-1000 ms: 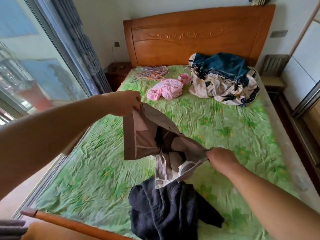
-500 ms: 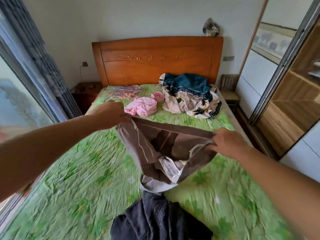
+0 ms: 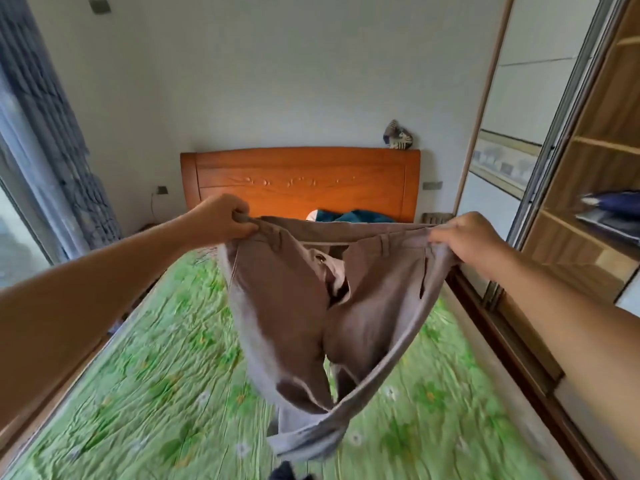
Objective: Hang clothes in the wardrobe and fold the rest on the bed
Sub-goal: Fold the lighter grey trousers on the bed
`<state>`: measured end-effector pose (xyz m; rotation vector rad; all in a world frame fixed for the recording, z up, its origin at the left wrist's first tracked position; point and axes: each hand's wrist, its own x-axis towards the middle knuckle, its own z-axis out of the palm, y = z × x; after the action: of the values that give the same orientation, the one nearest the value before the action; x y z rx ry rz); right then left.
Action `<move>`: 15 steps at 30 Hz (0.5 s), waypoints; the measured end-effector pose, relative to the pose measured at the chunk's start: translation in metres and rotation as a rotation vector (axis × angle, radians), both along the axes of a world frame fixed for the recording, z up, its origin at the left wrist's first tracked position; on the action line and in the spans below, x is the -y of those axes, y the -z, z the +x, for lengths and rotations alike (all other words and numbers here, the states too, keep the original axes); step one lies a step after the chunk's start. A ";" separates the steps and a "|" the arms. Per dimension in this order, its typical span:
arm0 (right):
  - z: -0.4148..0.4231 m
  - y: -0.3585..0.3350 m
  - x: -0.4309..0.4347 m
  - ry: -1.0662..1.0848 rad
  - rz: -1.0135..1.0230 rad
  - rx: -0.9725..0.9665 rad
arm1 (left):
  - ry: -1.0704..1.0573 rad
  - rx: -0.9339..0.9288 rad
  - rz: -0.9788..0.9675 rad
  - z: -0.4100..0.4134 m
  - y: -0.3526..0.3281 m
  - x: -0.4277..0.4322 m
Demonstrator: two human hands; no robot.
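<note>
**Head view: brown trousers held up by the waistband, above the bed**

In the middle of the frame the brown trousers (image 3: 294, 306) hang in the air over the green bed (image 3: 138, 393), with the fly open and the legs drooping in a twisted loop toward the lower centre. The left hand (image 3: 221, 221), centre left, has its fingers (image 3: 242, 216) curled round one end of the waistband. The right hand (image 3: 467, 242), centre right, pinches the other end with its fingers (image 3: 440, 234) folded over the cloth. To do this well, I judge the waist should be held level and taut and given a shake so the legs fall straight. The side seams can then be matched before choosing between the bed and the open wardrobe (image 3: 588, 202) at the right edge.
</note>
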<state>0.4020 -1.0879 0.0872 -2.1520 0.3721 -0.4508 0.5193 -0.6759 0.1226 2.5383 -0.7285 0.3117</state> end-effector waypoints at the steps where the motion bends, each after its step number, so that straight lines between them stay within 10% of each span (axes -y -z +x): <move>1: 0.004 -0.007 0.004 0.009 -0.018 0.007 | 0.021 0.028 0.071 0.002 -0.009 -0.001; 10: 0.036 -0.161 0.013 0.006 0.004 0.426 | -0.001 0.465 -0.419 0.017 -0.150 0.021; 15: 0.046 -0.154 0.009 0.020 -0.527 0.078 | 0.044 0.192 0.004 0.053 -0.109 0.011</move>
<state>0.4479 -1.0968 0.2413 -2.6293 0.2482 -0.7036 0.5723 -0.6865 0.2316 2.5159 -0.8554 0.5456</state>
